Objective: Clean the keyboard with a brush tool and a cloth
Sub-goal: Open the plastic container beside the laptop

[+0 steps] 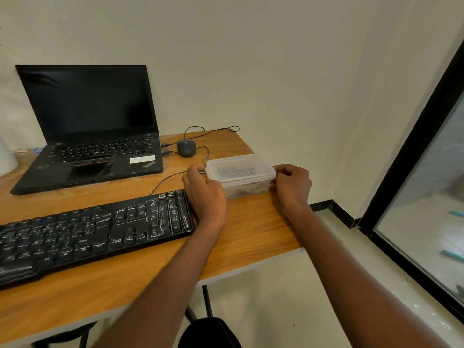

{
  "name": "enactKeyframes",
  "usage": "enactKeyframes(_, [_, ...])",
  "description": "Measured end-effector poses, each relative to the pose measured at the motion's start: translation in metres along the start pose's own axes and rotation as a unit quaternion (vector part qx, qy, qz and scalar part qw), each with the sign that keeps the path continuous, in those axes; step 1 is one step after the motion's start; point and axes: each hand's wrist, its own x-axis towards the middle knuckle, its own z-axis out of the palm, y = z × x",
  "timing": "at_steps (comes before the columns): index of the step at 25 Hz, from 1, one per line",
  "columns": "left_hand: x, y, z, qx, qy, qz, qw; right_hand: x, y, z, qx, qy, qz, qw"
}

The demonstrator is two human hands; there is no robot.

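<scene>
While both my arms reach forward over the wooden desk [251,232], my hands sit at either end of a clear plastic box [240,175] that stands near the desk's far right corner. My left hand [204,194] is at the box's left end with the fingers curled round that side, and something small and dark shows between the fingertips and the lid edge (too small for me to tell what it is). My right hand [292,185] is at the right end, fingers bent in and pinching at the lid's rim. The lid [238,167] is on the box, and through the cloudy plastic I can make out dark shapes and something brownish lying inside, though I cannot tell whether these are the brush or the cloth.

The black keyboard [95,232] lies slanted across the near left part of the desk, its right end just beside my left wrist. Pale streaks and lines of dust mark its keys, thickest over the number pad. Its cable [165,180] runs from its back edge toward the laptop [88,129], which stands open with a dark screen at the far left. A dark mouse [186,147] rests between the laptop and the box, its wire looping along the back edge of the desk.
</scene>
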Motion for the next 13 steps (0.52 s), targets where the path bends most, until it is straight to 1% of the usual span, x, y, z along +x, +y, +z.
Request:
enactKeyframes(2, [-0.004, 0.003, -0.001, -0.022, -0.014, 0.030, 0.999, -0.003, -0.002, -0.001, 0.003, -0.002, -0.006, 1.000])
enactKeyframes(4, [-0.008, 0.003, 0.000, -0.018, -0.041, 0.056, 0.997, -0.005, -0.002, -0.001, 0.006, -0.015, -0.020, 1.000])
enactKeyframes(8, [-0.010, 0.007, -0.005, -0.056, -0.096, 0.026, 0.993, -0.008, -0.005, -0.002, 0.027, -0.033, -0.035, 0.998])
enactKeyframes(10, [-0.011, 0.008, -0.009, -0.067, -0.100, 0.035, 0.992, -0.009, -0.005, -0.004, 0.035, -0.048, -0.039, 0.997])
enactKeyframes(13, [-0.010, 0.011, -0.013, -0.088, -0.093, 0.004, 0.992, -0.009, -0.008, -0.005, 0.073, -0.037, -0.010, 0.997])
